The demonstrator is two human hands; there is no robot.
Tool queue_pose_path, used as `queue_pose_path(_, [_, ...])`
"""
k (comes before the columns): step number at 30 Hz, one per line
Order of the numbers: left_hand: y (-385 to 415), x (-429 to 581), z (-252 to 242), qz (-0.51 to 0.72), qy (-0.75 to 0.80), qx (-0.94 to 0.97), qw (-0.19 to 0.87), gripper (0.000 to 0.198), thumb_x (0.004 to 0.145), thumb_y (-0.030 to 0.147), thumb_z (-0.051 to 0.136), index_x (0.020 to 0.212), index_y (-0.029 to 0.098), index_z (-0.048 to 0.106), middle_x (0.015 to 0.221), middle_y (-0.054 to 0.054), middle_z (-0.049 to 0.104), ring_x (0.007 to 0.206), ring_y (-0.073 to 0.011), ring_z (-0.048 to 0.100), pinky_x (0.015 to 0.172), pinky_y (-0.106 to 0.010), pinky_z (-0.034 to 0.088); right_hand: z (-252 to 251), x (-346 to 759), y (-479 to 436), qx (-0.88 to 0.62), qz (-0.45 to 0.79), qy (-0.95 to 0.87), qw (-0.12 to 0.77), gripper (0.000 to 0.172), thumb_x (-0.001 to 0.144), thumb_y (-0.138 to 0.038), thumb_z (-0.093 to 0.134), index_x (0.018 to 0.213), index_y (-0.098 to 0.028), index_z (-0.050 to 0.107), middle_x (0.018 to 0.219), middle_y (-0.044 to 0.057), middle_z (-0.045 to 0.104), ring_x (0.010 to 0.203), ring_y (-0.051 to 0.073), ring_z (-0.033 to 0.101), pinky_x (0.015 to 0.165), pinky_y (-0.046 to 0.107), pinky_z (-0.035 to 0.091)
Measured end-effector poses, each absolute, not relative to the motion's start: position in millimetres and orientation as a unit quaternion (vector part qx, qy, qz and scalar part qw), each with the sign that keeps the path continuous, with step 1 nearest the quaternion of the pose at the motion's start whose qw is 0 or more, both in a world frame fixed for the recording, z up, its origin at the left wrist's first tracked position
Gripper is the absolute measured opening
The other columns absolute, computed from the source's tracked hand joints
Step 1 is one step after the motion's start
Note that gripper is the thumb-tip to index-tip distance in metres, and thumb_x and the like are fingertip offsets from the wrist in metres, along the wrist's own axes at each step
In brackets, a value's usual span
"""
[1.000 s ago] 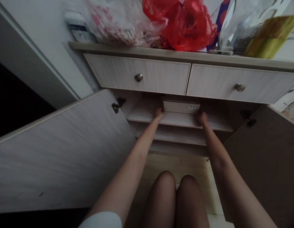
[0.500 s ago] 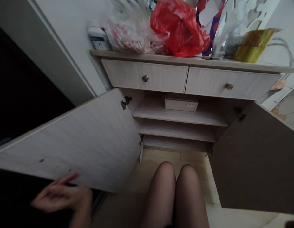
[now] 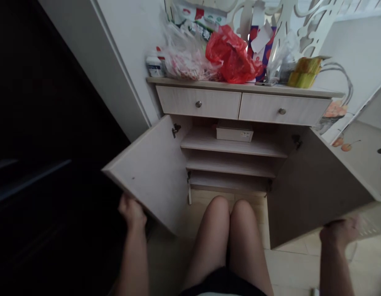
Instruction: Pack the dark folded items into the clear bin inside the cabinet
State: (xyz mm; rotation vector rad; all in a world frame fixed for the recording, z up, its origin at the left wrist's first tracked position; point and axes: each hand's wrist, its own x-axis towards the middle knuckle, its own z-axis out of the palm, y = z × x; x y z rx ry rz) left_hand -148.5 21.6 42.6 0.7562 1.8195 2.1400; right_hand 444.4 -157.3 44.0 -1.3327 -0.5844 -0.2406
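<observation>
A low wood-grain cabinet stands before me with both doors swung outward. My left hand (image 3: 132, 210) is at the outer edge of the left cabinet door (image 3: 156, 176), closed on it, its fingertips partly hidden behind the panel. On the other side, my right hand (image 3: 340, 231) grips the lower outer edge of the right cabinet door (image 3: 313, 187); its fingers are partly hidden and a little blurred. Between the doors, a white box (image 3: 233, 134) with a small label rests on the upper shelf (image 3: 202, 142). Two lower shelves lie beneath it.
Two knobbed drawers (image 3: 215, 100) sit above the doors. On the cabinet top are a red plastic bag (image 3: 229, 55), a clear bag (image 3: 184, 61), a white bottle (image 3: 155, 66) and a yellow package (image 3: 305, 73). My knees (image 3: 219, 209) are between the doors. Dark space lies left.
My left hand has gone from beside the left door to its edge, and that door is swung further inward. My right hand has come into view at the right door. The view has drawn back.
</observation>
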Motion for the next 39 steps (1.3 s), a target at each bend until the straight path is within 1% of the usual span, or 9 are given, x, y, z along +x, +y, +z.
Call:
queue_pose_path(3, [11, -108, 28, 0.697, 0.604, 0.38, 0.074, 0.033, 0.076, 0.054, 0.054, 0.081, 0.022, 0.063, 0.082, -0.005, 0.069, 0.087, -0.0248, 0.065, 0.081, -0.039, 0.054, 38, 402, -140, -0.61, -0.109, -0.207, 0.757, 0.044, 0.092, -0.062, 0.046, 0.085, -0.022, 0.062, 0.07, 0.002, 0.055, 0.062, 0.019, 0.053, 0.054, 0.032, 0.042])
queue_pose_path(7, [11, -50, 35, 0.634, 0.528, 0.559, 0.08, 0.033, 0.081, 0.053, 0.058, 0.078, 0.022, 0.07, 0.083, -0.006, 0.069, 0.084, -0.0226, 0.066, 0.08, -0.035, 0.053, 41, 352, -115, -0.609, -0.042, -0.289, 0.737, 0.049, 0.09, -0.064, 0.051, 0.092, -0.018, 0.067, 0.083, 0.006, 0.065, 0.08, 0.021, 0.062, 0.071, 0.033, 0.049])
queue_pose_path(10, [26, -5, 45, 0.612, 0.484, 0.616, 0.111, 0.031, 0.085, 0.049, 0.059, 0.08, 0.022, 0.073, 0.08, -0.006, 0.069, 0.081, -0.0212, 0.066, 0.077, -0.032, 0.053, 48, 333, -91, -0.61, -0.005, -0.36, 0.706, 0.05, 0.089, -0.064, 0.054, 0.09, -0.017, 0.07, 0.088, 0.008, 0.068, 0.083, 0.021, 0.064, 0.075, 0.032, 0.05])
queue_pose_path(15, [67, 62, 57, 0.542, 0.49, 0.666, 0.148, 0.021, 0.09, 0.036, 0.064, 0.088, 0.02, 0.077, 0.087, -0.007, 0.071, 0.084, -0.0193, 0.066, 0.078, -0.029, 0.05, 57, 312, -20, -0.586, 0.085, -0.432, 0.68, 0.057, 0.085, -0.068, 0.054, 0.097, -0.015, 0.072, 0.092, 0.011, 0.072, 0.076, 0.02, 0.066, 0.069, 0.031, 0.051])
queue_pose_path(18, [89, 94, 68, 0.473, 0.523, 0.696, 0.132, 0.016, 0.091, 0.03, 0.066, 0.092, 0.018, 0.077, 0.09, -0.008, 0.072, 0.086, -0.0192, 0.066, 0.079, -0.028, 0.046, 65, 298, 35, -0.578, 0.111, -0.457, 0.667, 0.06, 0.082, -0.07, 0.053, 0.096, -0.015, 0.072, 0.093, 0.013, 0.073, 0.073, 0.021, 0.066, 0.069, 0.033, 0.052])
queue_pose_path(22, [111, 124, 83, 0.409, 0.571, 0.707, 0.086, 0.02, 0.094, 0.033, 0.063, 0.097, 0.019, 0.077, 0.098, -0.009, 0.073, 0.098, -0.0226, 0.065, 0.083, -0.031, 0.042, 71, 283, 92, -0.59, 0.081, -0.463, 0.656, 0.062, 0.084, -0.07, 0.044, 0.098, -0.015, 0.07, 0.096, 0.014, 0.073, 0.076, 0.021, 0.066, 0.074, 0.035, 0.052])
queue_pose_path(25, [125, 137, 89, 0.381, 0.585, 0.711, 0.083, 0.023, 0.096, 0.036, 0.06, 0.102, 0.021, 0.076, 0.104, -0.01, 0.073, 0.103, -0.0236, 0.064, 0.084, -0.033, 0.04, 73, 278, 120, -0.599, 0.068, -0.465, 0.649, 0.062, 0.086, -0.069, 0.041, 0.1, -0.015, 0.068, 0.097, 0.014, 0.073, 0.079, 0.022, 0.066, 0.078, 0.036, 0.051])
queue_pose_path(33, [157, 156, 95, 0.351, 0.593, 0.719, 0.088, 0.026, 0.098, 0.038, 0.056, 0.103, 0.022, 0.076, 0.108, -0.01, 0.072, 0.105, -0.0239, 0.064, 0.087, -0.034, 0.037, 81, 280, 159, -0.624, 0.086, -0.467, 0.621, 0.051, 0.09, -0.059, 0.044, 0.103, -0.014, 0.064, 0.102, 0.016, 0.072, 0.085, 0.023, 0.067, 0.082, 0.037, 0.05])
queue_pose_path(39, [171, 162, 98, 0.335, 0.593, 0.728, 0.084, 0.027, 0.099, 0.037, 0.055, 0.102, 0.02, 0.076, 0.108, -0.012, 0.072, 0.101, -0.0245, 0.065, 0.091, -0.037, 0.037, 85, 282, 174, -0.638, 0.085, -0.466, 0.607, 0.047, 0.091, -0.054, 0.043, 0.101, -0.015, 0.065, 0.094, 0.014, 0.072, 0.084, 0.024, 0.066, 0.08, 0.036, 0.049])
